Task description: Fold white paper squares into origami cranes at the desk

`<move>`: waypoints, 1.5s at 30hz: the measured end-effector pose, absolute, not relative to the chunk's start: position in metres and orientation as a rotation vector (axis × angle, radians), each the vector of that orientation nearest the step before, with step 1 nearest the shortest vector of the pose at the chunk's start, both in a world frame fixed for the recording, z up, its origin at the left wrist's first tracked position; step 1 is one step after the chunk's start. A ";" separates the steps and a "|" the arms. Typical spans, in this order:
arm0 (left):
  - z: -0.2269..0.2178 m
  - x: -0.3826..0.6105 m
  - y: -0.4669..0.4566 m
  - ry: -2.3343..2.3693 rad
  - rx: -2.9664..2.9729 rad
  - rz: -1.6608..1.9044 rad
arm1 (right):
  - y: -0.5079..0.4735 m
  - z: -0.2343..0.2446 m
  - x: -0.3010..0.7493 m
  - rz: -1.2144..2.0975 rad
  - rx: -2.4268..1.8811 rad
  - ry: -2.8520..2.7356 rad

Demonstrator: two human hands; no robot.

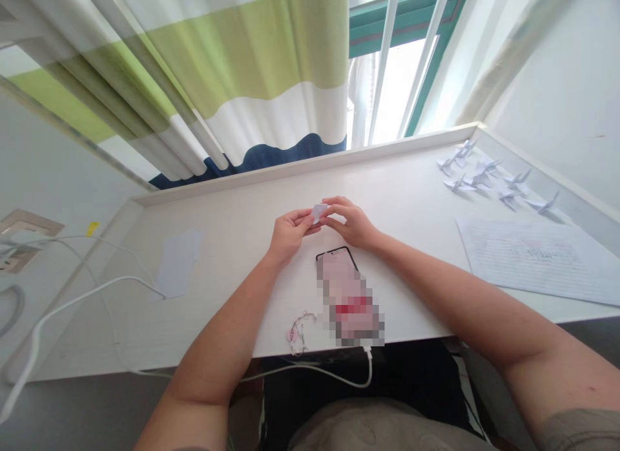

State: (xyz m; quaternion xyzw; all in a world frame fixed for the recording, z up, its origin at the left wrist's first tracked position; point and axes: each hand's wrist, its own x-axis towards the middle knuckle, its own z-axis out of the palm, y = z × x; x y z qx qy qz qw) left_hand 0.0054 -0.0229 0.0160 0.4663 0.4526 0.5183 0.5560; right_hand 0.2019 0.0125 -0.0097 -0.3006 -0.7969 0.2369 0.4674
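A small folded piece of white paper (318,212) is pinched between both hands, just above the white desk (232,244). My left hand (289,232) grips its left side with closed fingers. My right hand (351,221) pinches its right side with thumb and forefinger. Just in front of the hands lies a phone (349,296) flat on the desk, with a white cable (339,373) plugged into its near end.
Several folded paper cranes (489,176) sit at the far right corner. A lined sheet (537,257) lies at the right, a blank paper piece (177,265) at the left. A small bracelet (298,331) rests near the front edge. White cables (72,302) run along the left. Striped curtain behind.
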 end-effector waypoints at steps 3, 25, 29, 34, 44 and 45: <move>0.015 0.007 -0.024 1.016 1.096 1.224 | 0.012 -0.007 0.200 0.647 -0.741 -1.877; 0.017 0.014 -0.032 1.049 1.129 1.106 | 0.007 -0.001 0.190 0.988 -0.912 -1.514; 0.016 0.014 -0.030 1.042 1.156 1.089 | 0.009 -0.004 0.189 1.082 -0.884 -1.459; 0.016 0.014 -0.029 1.059 1.190 1.120 | 0.012 -0.006 0.189 1.261 -0.813 -1.361; 0.008 0.014 -0.029 1.110 1.303 1.039 | 0.009 -0.002 0.194 1.220 -0.886 -1.549; 0.008 0.014 -0.029 1.119 1.313 1.032 | 0.009 -0.002 0.194 1.219 -0.889 -1.550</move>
